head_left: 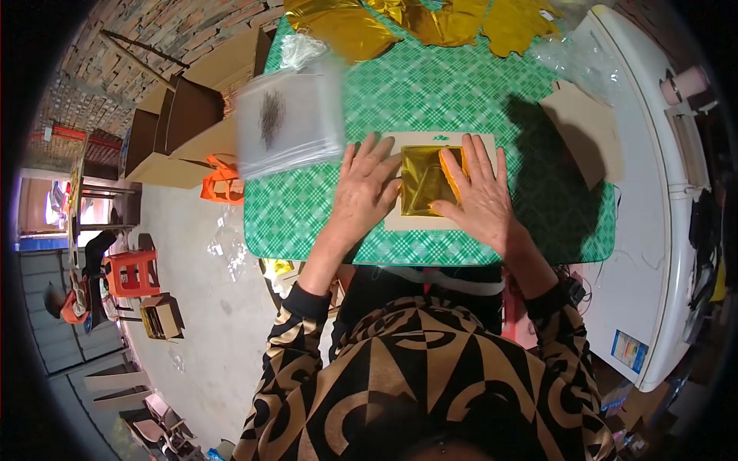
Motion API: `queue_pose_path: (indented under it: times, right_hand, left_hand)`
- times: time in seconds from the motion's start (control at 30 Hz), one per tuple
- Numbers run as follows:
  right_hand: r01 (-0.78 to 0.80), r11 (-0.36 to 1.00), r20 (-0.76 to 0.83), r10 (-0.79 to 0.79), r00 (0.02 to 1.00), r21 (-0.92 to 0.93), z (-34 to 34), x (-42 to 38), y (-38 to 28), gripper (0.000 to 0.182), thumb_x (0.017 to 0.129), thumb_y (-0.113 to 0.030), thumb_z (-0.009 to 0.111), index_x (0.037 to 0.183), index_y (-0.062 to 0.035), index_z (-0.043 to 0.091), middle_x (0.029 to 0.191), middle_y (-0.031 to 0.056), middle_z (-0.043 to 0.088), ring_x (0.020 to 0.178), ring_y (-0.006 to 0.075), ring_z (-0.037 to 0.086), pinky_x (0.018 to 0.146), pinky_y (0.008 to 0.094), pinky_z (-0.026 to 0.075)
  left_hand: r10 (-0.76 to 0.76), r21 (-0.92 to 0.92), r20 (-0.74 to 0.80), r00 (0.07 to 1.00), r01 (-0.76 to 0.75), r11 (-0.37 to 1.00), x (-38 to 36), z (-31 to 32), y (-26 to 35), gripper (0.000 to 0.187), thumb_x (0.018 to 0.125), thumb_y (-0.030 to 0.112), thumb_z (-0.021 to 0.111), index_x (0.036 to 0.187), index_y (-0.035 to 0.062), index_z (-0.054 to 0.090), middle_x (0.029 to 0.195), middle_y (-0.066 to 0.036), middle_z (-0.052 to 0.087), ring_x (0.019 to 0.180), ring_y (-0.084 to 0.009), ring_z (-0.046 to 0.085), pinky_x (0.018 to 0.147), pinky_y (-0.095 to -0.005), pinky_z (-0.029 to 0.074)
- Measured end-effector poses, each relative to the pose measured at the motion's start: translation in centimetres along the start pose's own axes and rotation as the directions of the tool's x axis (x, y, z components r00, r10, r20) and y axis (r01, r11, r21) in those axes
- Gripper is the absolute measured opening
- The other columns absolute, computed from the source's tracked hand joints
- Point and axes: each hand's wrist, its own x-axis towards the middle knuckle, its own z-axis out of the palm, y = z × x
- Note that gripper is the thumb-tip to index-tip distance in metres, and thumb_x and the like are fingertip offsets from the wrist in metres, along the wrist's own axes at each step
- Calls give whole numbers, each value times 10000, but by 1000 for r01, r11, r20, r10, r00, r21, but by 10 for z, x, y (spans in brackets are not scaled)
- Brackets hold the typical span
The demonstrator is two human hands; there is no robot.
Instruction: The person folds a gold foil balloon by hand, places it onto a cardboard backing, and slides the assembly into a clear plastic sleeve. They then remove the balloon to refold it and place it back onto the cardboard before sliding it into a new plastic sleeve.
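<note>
Foil [421, 181] between flat hands [366, 188].

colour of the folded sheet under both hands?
Shiny gold foil sheet, lying on a tan card; head view shows it best.

Even daylight filled the fisheye frame, whose corners fell to black and whose edges bent the brick wall [165, 34] and white cabinet [653, 200] into curves. A hard shadow [550, 180] lay across the green checked table [430, 92]. Glare flashed off the gold foil [423, 178]. A stack of clear bags [290, 123] at the table's left edge was smeared by blur.
</note>
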Motion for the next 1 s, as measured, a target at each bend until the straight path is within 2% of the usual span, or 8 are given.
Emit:
queue_pose_path:
  times: [0.2,0.3,0.4,0.5,0.67,0.77,0.9,1.0]
  right_hand:
    - [5,1000,-13,-5,1000,-6,3,0,1,940,901,-665,649,1624,-128,378,1692,279,212,1603,399,129,1255,658,43]
    - [23,1000,-30,-23,999,-1,4,0,2,944,892,-659,661,1621,-128,384,1687,277,225,1599,400,141,1251,665,44]
    - [30,1000,-34,-30,999,-2,2,0,2,945,890,-657,664,1619,-124,387,1684,274,235,1596,401,151,1247,671,48]
    - [30,1000,-43,-30,999,7,4,0,3,945,892,-655,664,1621,-123,385,1686,269,235,1595,401,153,1246,673,48]
    - [36,999,-45,-36,998,-9,4,0,3,949,893,-659,661,1624,-123,380,1686,276,230,1595,401,156,1246,673,46]
    - [37,999,-39,-38,999,-21,4,0,2,948,897,-658,657,1624,-117,379,1684,281,231,1595,402,156,1245,674,51]
    - [37,999,-16,-38,999,-23,0,0,1,935,907,-640,656,1623,-105,380,1680,285,238,1595,404,158,1241,677,68]
    - [42,999,-15,-42,999,-16,-3,1,0,921,913,-615,665,1621,-99,383,1675,288,246,1592,406,165,1238,681,85]
  left_hand:
    - [-31,-87,-74,997,24,996,5,6,-5,308,931,154,720,1229,77,733,1473,-163,586,1462,-408,444,1232,-587,293]
    - [-59,-119,-27,998,56,991,3,2,-5,271,936,141,725,1202,98,759,1491,-136,585,1473,-420,434,1244,-586,279]
    - [-28,-116,-47,999,22,993,-5,-3,-1,254,882,111,765,1135,88,771,1439,-141,611,1419,-410,482,1216,-597,316]
    - [33,-55,-21,999,-34,998,-16,-17,4,264,866,110,777,1130,103,775,1448,-118,610,1427,-400,474,1220,-593,317]
    - [57,-5,82,995,-56,998,-35,-28,6,357,905,204,772,1260,169,777,1555,-66,555,1500,-362,419,1244,-580,293]
    - [92,-17,97,991,-91,996,-36,-26,8,316,904,201,761,1208,116,782,1546,-84,547,1495,-346,411,1248,-559,301]
    - [101,-29,97,990,-99,995,-34,-23,4,317,917,216,750,1218,119,773,1566,-80,526,1501,-350,398,1252,-554,301]
    - [84,-46,132,988,-78,996,-32,-25,3,334,934,250,747,1255,160,767,1604,-59,497,1542,-339,353,1263,-567,277]
